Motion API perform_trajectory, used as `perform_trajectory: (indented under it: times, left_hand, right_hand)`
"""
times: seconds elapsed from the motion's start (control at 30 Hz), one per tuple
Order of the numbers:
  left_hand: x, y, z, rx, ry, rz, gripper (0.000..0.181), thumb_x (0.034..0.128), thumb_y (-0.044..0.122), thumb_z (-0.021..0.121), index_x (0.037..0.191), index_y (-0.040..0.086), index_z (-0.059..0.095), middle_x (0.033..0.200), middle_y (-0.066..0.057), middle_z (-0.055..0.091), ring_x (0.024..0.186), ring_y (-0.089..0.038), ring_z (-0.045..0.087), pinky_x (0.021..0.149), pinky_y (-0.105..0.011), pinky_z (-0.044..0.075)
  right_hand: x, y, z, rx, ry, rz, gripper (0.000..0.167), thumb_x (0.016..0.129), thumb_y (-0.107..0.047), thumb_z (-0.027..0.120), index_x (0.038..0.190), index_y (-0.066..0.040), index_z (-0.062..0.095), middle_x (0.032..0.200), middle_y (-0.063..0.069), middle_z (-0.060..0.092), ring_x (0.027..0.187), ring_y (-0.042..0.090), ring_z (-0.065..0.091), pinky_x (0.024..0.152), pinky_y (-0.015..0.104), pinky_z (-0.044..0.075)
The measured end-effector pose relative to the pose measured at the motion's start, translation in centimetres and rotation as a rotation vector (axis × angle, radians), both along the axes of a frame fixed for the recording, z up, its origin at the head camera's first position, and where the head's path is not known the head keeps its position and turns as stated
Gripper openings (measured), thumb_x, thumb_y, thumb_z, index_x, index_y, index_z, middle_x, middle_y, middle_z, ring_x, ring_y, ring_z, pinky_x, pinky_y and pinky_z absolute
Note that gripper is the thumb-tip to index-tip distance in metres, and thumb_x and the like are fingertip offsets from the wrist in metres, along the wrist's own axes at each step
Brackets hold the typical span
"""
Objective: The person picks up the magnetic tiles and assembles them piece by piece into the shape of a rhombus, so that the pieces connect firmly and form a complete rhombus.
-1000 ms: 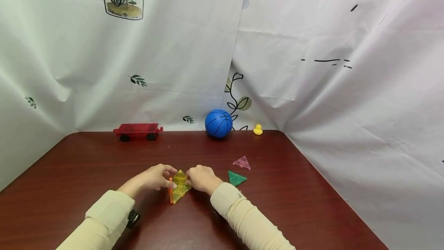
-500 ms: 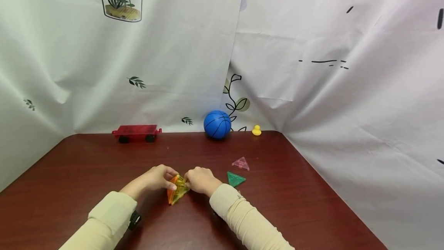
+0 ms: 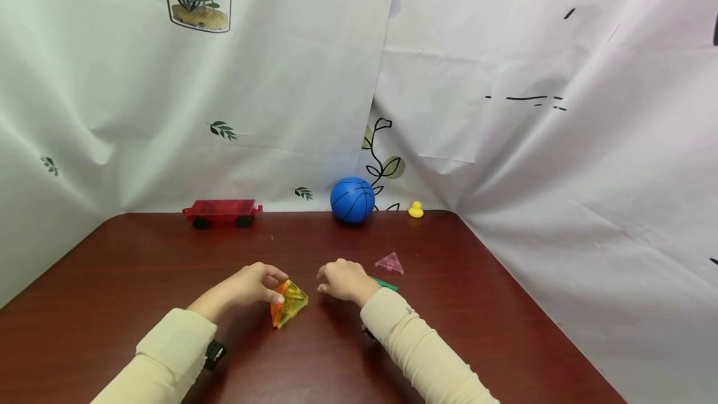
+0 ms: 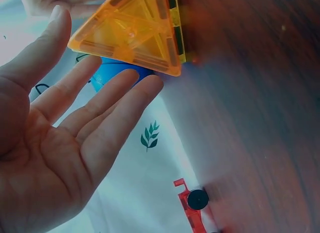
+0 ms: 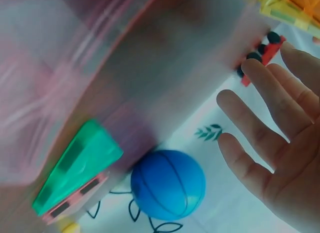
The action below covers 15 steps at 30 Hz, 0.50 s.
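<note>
An orange-and-yellow structure of triangular magnetic tiles (image 3: pixel 293 305) stands on the table left of its middle. My left hand (image 3: pixel 250 287) is beside it, thumb and fingers extended near its top and left side. In the left wrist view an orange triangular tile (image 4: pixel 132 30) shows close to the extended fingers (image 4: pixel 122 120); whether they touch it I cannot tell. My right hand (image 3: pixel 343 280) hovers apart from the structure on its right, holding nothing, its fingers (image 5: pixel 250 118) loosely spread. A green triangular tile (image 3: pixel 385 283) lies partly hidden behind the right wrist, and a pink triangular tile (image 3: pixel 391 262) farther back.
Along the back edge of the dark red table (image 3: pixel 140 267) stand a red wheeled toy car base (image 3: pixel 221 209), a blue ball (image 3: pixel 352 199) and a yellow duck (image 3: pixel 416 209). A white printed curtain (image 3: pixel 269 80) hangs behind. A blurred pinkish shape (image 5: pixel 60 68) covers the right wrist view's upper left.
The yellow side has tilted in against the orange tile, forming a pointed shape. My right hand has let go of it and moved right, over the green tile. The left hand stays beside it.
</note>
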<state>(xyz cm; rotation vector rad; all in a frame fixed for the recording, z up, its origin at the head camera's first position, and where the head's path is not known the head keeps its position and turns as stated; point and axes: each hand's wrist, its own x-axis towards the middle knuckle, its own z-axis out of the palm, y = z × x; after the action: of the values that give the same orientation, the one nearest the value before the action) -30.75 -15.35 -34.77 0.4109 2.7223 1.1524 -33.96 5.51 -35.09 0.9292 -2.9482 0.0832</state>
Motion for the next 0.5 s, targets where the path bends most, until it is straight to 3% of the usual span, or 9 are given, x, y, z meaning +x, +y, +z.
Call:
perform_trajectory:
  times: [0.5]
  left_hand:
    - [0.7,0.3,1.1,0.031,0.064,-0.042,0.045,0.0697,0.018,0.073,0.108,0.000,0.057,0.098,-0.014,0.059,0.086,-0.025,0.057,0.067,-0.036,0.048]
  right_hand:
    - [-0.7,6.9,0.2,-0.080,-0.044,-0.102,0.024,0.081,-0.027,0.061,0.101,-0.015,0.065,0.094,-0.002,0.062,0.088,0.015,0.056,0.069,0.032,0.045]
